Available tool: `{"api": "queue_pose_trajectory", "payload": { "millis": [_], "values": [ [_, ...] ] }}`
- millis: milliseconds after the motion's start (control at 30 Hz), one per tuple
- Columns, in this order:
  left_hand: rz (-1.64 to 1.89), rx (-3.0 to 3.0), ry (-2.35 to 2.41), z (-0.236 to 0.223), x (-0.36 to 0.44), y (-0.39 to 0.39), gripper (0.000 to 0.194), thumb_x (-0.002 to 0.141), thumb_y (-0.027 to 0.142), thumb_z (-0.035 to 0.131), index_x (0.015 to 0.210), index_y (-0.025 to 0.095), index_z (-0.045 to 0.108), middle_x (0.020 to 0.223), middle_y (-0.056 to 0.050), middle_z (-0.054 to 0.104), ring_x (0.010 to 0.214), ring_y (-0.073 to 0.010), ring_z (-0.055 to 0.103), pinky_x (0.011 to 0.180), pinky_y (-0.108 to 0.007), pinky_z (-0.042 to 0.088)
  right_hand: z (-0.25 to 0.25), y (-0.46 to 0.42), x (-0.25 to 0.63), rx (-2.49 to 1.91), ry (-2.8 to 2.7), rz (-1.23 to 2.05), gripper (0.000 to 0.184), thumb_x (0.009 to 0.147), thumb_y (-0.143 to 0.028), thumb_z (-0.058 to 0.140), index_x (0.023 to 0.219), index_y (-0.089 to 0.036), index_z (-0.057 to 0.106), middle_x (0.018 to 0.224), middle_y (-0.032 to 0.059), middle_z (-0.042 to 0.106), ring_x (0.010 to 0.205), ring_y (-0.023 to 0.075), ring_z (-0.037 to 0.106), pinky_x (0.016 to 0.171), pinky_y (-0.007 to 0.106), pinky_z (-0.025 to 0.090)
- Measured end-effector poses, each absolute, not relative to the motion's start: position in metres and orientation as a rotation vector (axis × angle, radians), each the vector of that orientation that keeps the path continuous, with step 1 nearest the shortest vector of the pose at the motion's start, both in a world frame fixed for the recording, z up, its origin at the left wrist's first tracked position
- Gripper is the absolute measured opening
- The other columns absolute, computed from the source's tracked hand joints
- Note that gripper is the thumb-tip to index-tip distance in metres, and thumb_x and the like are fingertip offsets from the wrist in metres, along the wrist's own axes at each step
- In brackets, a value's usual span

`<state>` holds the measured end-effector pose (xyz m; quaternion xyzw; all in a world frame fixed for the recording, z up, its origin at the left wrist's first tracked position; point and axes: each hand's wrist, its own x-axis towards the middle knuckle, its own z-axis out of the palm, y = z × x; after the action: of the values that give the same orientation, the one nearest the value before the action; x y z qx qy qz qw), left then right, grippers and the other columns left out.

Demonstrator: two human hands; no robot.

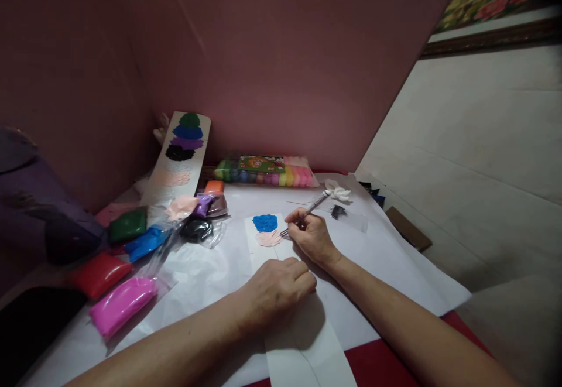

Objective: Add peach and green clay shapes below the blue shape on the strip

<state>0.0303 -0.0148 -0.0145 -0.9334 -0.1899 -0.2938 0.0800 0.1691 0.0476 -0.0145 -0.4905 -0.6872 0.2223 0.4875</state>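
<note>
Holding striped tool (318, 201), R grip (313, 237) has tip at pink patch's (267, 239) R edge, w/ blue patch (264, 223) just beyond it, L grip (276, 288) clenched on paper strip (314, 355) nearer cam.

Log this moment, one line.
right hand: pen, tip at pink patch | left hand: on strip, nearer wearer | blue patch: beyond pink | clay packs: left side
</note>
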Motion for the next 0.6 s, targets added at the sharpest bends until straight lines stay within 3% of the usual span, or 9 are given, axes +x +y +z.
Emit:
{"api": "queue_pose_trajectory", "payload": {
  "millis": [300,600],
  "values": [
    [-0.875,-2.853,-0.57,-0.0102,0.0277,-0.0158,0.017,0.074,0.004,0.039,0.066,0.017,0.046,0.062,0.0,0.049,0.055,-0.0136,0.044,0.044,-0.026,0.034,-0.0118,0.0469,0.1691,-1.238,-1.651,0.522,0.01,0.07,-0.016,0.051,0.073,-0.015,0.06,0.055,-0.0024,0.056,0.047,0.0098,0.048,0.048,0.021,0.04],
    [-0.851,-2.874,-0.597,-0.0117,0.0268,-0.0146,0.017,0.077,0.004,0.041,0.068,0.017,0.046,0.063,-0.001,0.05,0.055,-0.0136,0.045,0.046,-0.026,0.034,-0.014,0.051,0.1704,-1.173,-1.513,0.518,0.007,0.073,-0.017,0.053,0.076,-0.016,0.059,0.068,-0.0005,0.059,0.056,0.0111,0.052,0.054,0.022,0.043]
  ]
}}
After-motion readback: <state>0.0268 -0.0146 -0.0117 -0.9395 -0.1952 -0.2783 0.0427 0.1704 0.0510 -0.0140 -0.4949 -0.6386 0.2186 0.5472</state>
